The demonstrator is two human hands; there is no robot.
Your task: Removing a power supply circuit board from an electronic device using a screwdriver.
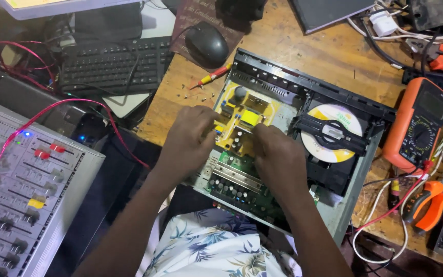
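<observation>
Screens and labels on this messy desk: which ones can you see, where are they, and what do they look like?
Multimeter: right side of the desk, orange case, dark grey screen above a round dial.
Disc: in the open player's tray, right of the right hand, round with a yellow and white label.
Mouse pad: top middle under the black mouse, dark maroon with pale print.
Left hand: on the yellow circuit board.

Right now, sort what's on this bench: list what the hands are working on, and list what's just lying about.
In hand:
left hand and right hand on the yellow circuit board
opened disc player
green circuit board

Lying about:
mouse
keyboard
red-handled screwdriver
orange multimeter
orange pliers
audio mixer
</observation>
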